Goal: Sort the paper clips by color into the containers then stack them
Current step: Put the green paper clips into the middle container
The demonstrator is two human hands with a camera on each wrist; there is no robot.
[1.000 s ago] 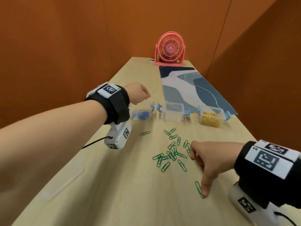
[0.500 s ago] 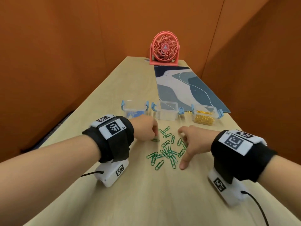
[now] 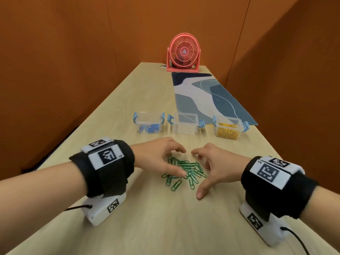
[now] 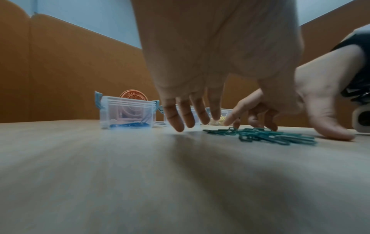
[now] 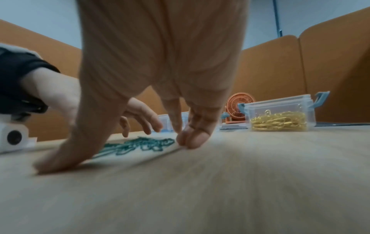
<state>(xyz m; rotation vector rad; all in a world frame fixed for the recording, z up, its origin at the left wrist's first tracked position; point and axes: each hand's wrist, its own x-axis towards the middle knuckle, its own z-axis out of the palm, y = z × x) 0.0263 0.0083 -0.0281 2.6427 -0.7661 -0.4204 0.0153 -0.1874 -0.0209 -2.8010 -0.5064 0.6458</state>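
Observation:
Green paper clips (image 3: 189,170) lie bunched in a loose pile on the wooden table (image 3: 165,218). My left hand (image 3: 176,161) cups the pile from the left, its thumb lying on the clips. From the right, my right hand (image 3: 206,170) cups it, thumb tip pressed on the table. Neither hand holds a clip. In the right wrist view the fingertips (image 5: 192,139) touch the table beside the green clips (image 5: 140,144). Beyond stand three clear containers: one with blue clips (image 3: 148,126), an empty one (image 3: 185,126), one with gold clips (image 3: 228,131).
A blue patterned mat (image 3: 206,96) runs along the right side behind the containers. A pink desk fan (image 3: 183,52) stands at the table's far end. Orange partition walls close in on the left, right and back.
Both hands have drawn in toward each other around the green clips. The scattered clips now sit in a tighter pile between the hands.

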